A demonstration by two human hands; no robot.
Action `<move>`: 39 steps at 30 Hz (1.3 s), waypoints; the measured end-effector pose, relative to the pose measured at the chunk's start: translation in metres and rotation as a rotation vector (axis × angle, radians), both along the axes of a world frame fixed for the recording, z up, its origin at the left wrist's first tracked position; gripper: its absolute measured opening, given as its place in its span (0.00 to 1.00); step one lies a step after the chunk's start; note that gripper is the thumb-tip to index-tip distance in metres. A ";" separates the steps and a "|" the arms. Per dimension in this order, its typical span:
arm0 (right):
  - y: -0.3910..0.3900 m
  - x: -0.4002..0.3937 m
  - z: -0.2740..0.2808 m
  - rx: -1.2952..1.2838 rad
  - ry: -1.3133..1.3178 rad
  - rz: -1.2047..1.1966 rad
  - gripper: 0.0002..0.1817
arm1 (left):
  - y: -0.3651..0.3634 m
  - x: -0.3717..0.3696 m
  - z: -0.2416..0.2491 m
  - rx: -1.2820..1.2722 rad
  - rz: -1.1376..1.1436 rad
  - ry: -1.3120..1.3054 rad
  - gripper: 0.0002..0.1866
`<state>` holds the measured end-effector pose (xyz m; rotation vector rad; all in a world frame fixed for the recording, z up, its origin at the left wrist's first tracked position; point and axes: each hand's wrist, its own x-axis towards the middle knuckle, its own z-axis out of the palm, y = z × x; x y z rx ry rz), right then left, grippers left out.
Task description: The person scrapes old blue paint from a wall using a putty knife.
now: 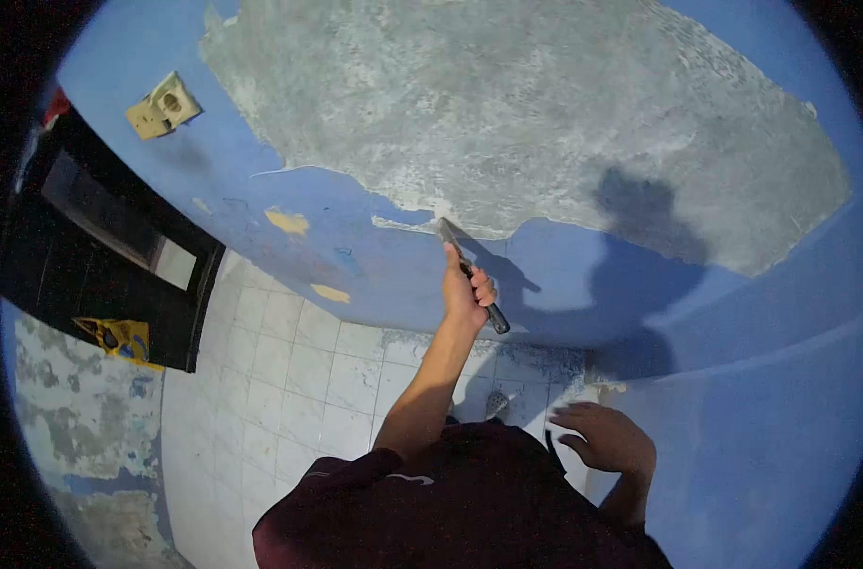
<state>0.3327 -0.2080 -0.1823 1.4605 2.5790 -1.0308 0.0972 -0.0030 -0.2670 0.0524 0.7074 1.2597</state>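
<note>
Scraper (465,268) sits clamped in left grip (463,302), right grip (609,438) apart, shirt (469,517) bearing pale mark (410,479).

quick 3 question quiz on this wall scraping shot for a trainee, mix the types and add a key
1. Which of the worker's hands holds the scraper?
2. True or false: the scraper's tip is at the cream wall socket.
3. What colour is the painted wall just below the bare gray patch?
a) green
b) blue
c) red

Key:
1. The left hand.
2. False; the tip is at the patch's lower edge.
3. b
</note>
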 end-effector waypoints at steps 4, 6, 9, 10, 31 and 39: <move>0.045 -0.076 0.071 -0.184 1.233 0.551 0.27 | 0.004 -0.005 -0.011 0.033 0.034 0.055 0.31; 0.036 -0.123 0.091 -0.605 1.824 0.711 0.34 | 0.000 0.003 -0.014 0.052 -0.012 0.040 0.33; 0.032 -0.164 0.131 -1.049 1.957 0.834 0.34 | -0.002 0.006 -0.015 0.087 -0.047 0.033 0.32; 0.026 -0.184 0.137 -1.116 2.030 0.891 0.33 | 0.001 0.006 -0.012 0.066 -0.027 0.023 0.32; -0.010 -0.209 0.159 -1.531 2.304 0.887 0.46 | 0.005 -0.004 -0.002 0.035 0.026 -0.033 0.30; -0.022 -0.210 0.170 -1.478 2.249 0.646 0.48 | 0.004 -0.003 -0.003 0.057 0.035 -0.080 0.29</move>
